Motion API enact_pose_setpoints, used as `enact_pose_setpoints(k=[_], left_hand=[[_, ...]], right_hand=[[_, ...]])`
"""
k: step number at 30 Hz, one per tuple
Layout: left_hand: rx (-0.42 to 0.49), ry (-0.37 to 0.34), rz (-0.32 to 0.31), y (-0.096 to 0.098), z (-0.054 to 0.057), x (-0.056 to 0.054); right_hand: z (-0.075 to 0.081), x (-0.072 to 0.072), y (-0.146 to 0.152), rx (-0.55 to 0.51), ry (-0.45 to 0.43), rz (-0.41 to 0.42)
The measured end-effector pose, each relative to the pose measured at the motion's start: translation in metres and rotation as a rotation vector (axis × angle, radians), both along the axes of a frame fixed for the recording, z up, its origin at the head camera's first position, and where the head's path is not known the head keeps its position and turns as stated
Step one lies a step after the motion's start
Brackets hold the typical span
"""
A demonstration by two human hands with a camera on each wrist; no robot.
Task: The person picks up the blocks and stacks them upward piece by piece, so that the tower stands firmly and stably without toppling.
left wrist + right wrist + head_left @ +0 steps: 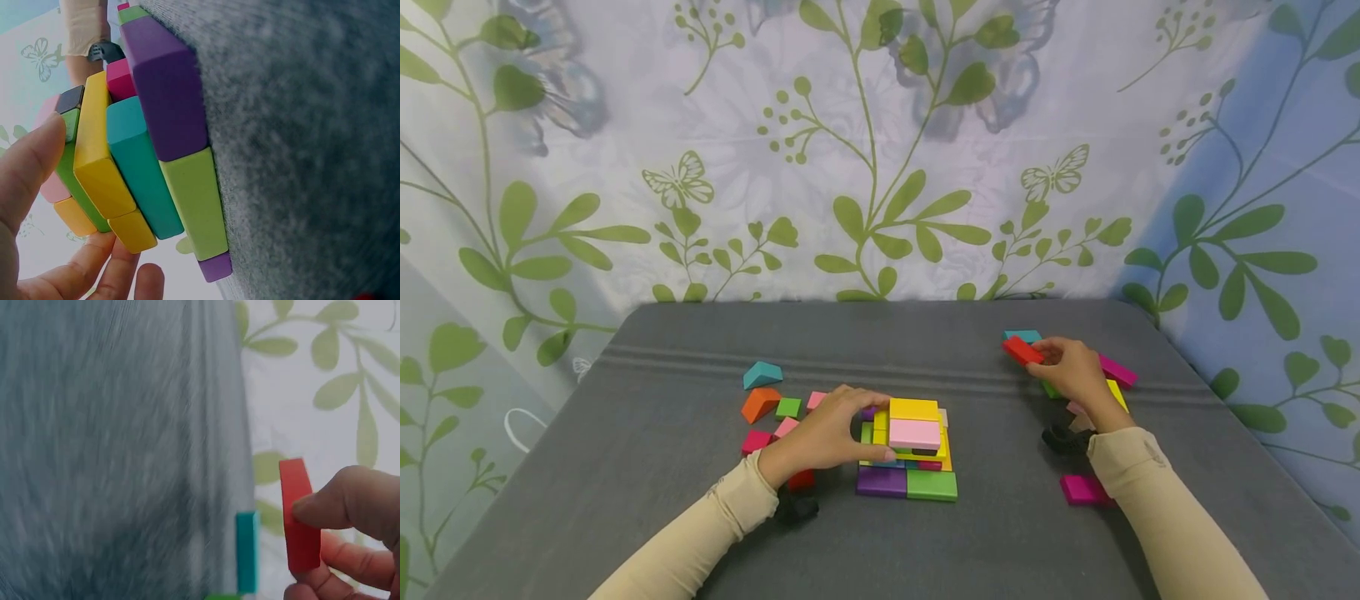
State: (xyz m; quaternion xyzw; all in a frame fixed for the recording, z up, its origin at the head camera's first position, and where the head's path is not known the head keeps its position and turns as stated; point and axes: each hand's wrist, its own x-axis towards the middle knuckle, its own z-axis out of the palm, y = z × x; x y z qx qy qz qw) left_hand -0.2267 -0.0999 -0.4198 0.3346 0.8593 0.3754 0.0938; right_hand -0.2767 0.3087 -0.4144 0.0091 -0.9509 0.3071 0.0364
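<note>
Right hand (1069, 371) pinches red block (1024, 351) near teal block (1023, 336); carry it level, left hand (833, 429) gripping block stack (914, 433) lightly round upper layers, though far-finger contact's hard to confirm.

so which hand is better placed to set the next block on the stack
Right, I'd judge: the right hand pinches a flat red rectangular block, though away from the multicoloured block stack. The left hand curves around the stack's side, so seems better for steadying it.
</note>
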Motion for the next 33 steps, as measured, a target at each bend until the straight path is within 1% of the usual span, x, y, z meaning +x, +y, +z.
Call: enact_pose_setpoints(k=[5,9,12,16,24,28,33], left_hand=[[-0.001,-0.003,-0.001,-0.001,0.000,0.000],[0.000,-0.010,0.000,-0.002,0.000,0.000],[0.001,-0.007,0.000,-0.002,0.000,0.000],[0.001,-0.002,-0.001,-0.001,0.000,0.000],[-0.006,-0.011,0.002,0.000,-0.001,0.000],[-0.005,-0.015,0.002,0.000,-0.002,0.000],[-0.002,-0.016,0.001,-0.001,-0.002,0.000]], right_hand=[[0.011,0.011,-0.014,-0.054,0.039,0.071],[0.018,0.020,-0.028,-0.126,0.067,0.130],[0.023,0.027,-0.038,-0.174,0.089,0.199],[0.028,0.034,-0.051,-0.236,0.094,0.307],[0.028,0.042,-0.075,-0.364,0.060,0.499],[0.027,0.042,-0.086,-0.392,0.033,0.565],[0.025,0.042,-0.097,-0.415,-0.002,0.619]])
